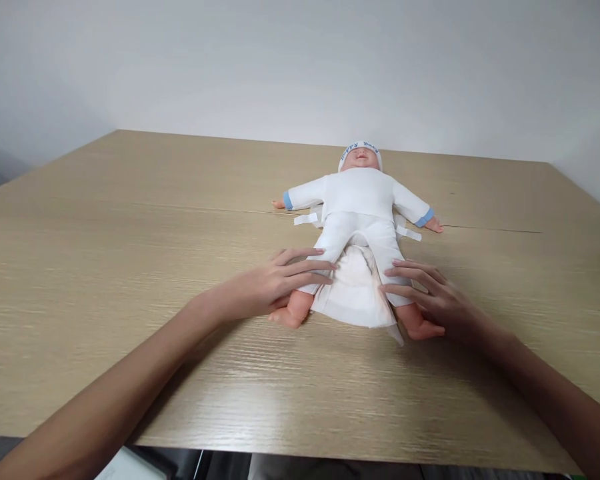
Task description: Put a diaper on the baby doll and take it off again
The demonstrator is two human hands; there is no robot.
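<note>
A baby doll (360,190) in white clothes with blue cuffs and a lettered white cap lies on its back, head away from me and arms spread. An unfolded diaper (357,290) lies under its hips, the front part spread flat between the legs. White fastening tabs (307,219) stick out on both sides of the waist. My left hand (283,277) rests on the doll's leg at the left, fingers stretched out over the shin. On the other leg lies my right hand (427,293), its fingers spread too. Both thumbs are hidden.
The doll lies on a wide wooden table (130,267) with a thin seam running across it. A pale wall (280,67) rises behind the table. Below the near edge, a white flat object (133,465) shows in part.
</note>
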